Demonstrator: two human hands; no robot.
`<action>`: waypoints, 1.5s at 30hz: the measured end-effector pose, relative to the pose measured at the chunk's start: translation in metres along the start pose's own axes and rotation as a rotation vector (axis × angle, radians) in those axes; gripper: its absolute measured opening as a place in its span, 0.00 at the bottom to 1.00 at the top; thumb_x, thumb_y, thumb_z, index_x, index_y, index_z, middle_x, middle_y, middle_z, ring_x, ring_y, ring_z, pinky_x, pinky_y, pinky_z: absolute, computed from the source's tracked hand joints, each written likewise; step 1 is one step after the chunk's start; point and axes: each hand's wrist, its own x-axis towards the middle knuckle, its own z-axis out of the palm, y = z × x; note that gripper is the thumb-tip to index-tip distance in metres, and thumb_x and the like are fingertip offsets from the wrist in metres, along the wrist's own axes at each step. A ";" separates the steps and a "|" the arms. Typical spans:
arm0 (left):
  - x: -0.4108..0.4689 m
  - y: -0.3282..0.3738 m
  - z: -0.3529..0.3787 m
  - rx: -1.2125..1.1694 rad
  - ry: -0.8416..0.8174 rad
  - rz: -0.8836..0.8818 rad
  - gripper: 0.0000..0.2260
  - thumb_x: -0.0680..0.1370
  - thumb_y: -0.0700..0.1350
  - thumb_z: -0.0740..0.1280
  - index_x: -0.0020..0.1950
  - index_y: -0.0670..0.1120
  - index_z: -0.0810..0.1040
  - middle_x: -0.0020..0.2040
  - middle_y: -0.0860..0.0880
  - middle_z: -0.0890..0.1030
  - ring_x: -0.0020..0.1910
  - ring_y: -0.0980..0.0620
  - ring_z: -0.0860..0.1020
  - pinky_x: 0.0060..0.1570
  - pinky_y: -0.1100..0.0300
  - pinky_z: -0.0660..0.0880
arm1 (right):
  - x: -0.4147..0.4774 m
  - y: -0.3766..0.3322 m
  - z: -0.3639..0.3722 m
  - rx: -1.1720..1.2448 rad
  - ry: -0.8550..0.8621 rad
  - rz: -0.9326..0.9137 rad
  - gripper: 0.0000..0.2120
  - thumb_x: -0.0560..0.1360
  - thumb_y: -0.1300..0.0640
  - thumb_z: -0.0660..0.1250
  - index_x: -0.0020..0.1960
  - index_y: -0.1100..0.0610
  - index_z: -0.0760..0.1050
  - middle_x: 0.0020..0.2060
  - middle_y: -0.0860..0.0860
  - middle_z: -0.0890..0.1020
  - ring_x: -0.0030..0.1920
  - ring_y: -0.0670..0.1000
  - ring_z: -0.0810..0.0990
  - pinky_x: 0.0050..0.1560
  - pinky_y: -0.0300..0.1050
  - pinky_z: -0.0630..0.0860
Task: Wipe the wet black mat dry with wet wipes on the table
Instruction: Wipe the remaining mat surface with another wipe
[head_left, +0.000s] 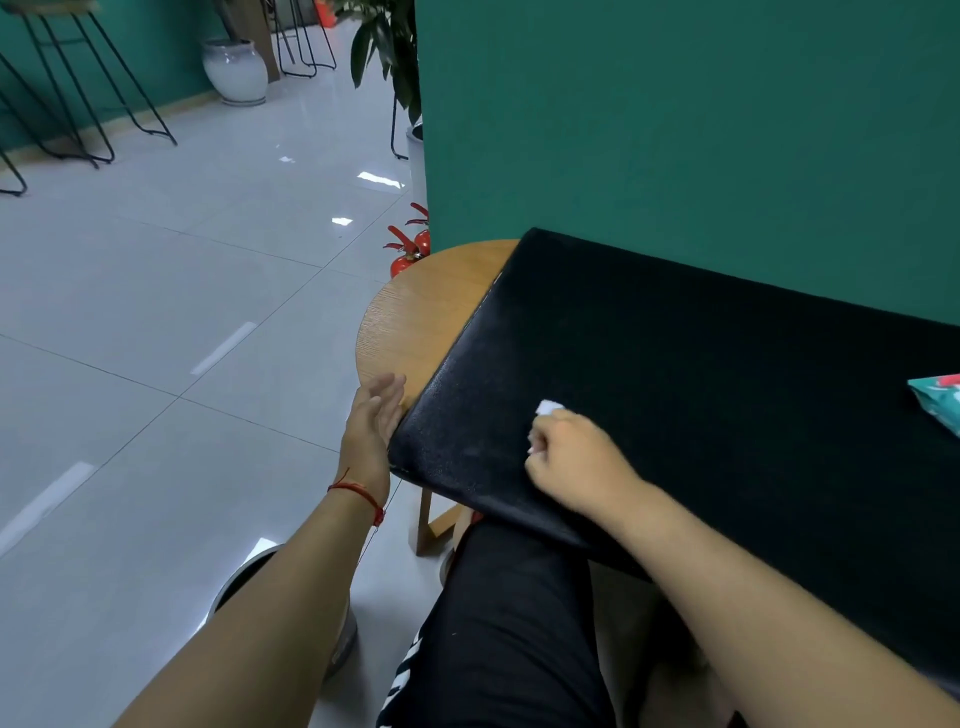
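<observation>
right hand (574, 457) grips wipe (549, 407) on black mat (701, 374) | left hand (375, 415) at mat edge

The black mat (675, 389) lies flat on the table (431, 312), overhanging its near edge; a crumpled white wipe (548, 408) sits on it, toward the table's bare end.

We found a wooden counter (415, 322) with a rounded end set against a green wall (675, 130). Its bare light-brown top showed only at the left. A black mat (675, 389) lay flat on it and covered the rest, far edge along the wall. The mat's near left corner appeared to jut past the counter's rim. One wooden leg (426, 525) showed beneath.
</observation>
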 end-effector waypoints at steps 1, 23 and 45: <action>-0.001 0.001 0.001 0.001 0.014 0.006 0.13 0.88 0.49 0.56 0.70 0.52 0.75 0.68 0.53 0.79 0.67 0.56 0.78 0.69 0.60 0.72 | 0.012 0.016 -0.008 0.002 0.021 0.073 0.09 0.72 0.60 0.63 0.35 0.50 0.69 0.44 0.46 0.77 0.43 0.56 0.79 0.43 0.46 0.72; -0.019 0.010 0.019 0.787 -0.067 0.128 0.16 0.87 0.45 0.56 0.75 0.55 0.68 0.65 0.56 0.76 0.62 0.52 0.76 0.65 0.54 0.73 | -0.009 -0.032 0.012 0.153 -0.160 -0.187 0.04 0.73 0.57 0.63 0.39 0.51 0.72 0.44 0.45 0.76 0.44 0.50 0.75 0.43 0.44 0.74; -0.075 -0.053 0.174 1.707 -0.608 0.485 0.34 0.83 0.64 0.42 0.87 0.49 0.45 0.86 0.53 0.42 0.85 0.48 0.39 0.83 0.43 0.42 | -0.076 0.163 -0.069 0.032 0.369 0.370 0.04 0.81 0.60 0.68 0.48 0.57 0.81 0.45 0.50 0.78 0.54 0.54 0.77 0.46 0.45 0.70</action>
